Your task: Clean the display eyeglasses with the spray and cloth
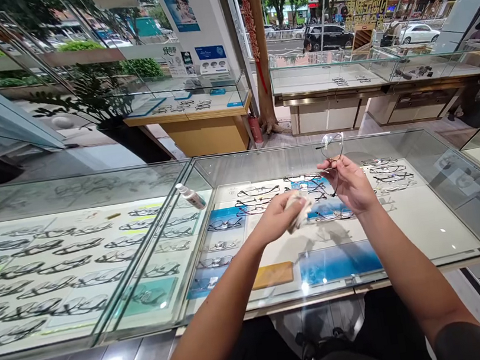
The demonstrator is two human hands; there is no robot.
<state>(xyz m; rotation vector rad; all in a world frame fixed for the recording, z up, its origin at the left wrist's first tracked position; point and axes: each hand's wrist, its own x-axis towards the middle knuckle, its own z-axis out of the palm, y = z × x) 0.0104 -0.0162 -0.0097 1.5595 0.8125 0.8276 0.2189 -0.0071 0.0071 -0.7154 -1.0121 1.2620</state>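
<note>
Above the glass showcase, my right hand [353, 183] pinches a pair of eyeglasses [332, 144] and holds them raised, lenses up. Their rims look thin and dark. Bunched in my left hand [277, 217] is a crumpled pale cloth [299, 212], held a little to the left of the eyeglasses and apart from them. Beneath both hands, rows of eyeglass frames [263, 191] lie inside the case. A white spray bottle [191, 196] stands on the glass top to the left of my hands.
The glass showcase [448, 234] runs across in front of me, with many more eyeglasses [71, 246] in its left section. An orange-brown case [272, 275] and a blue panel [341, 262] are near the front edge. Other display counters [202, 115] stand by the window beside a plant pot [136, 138].
</note>
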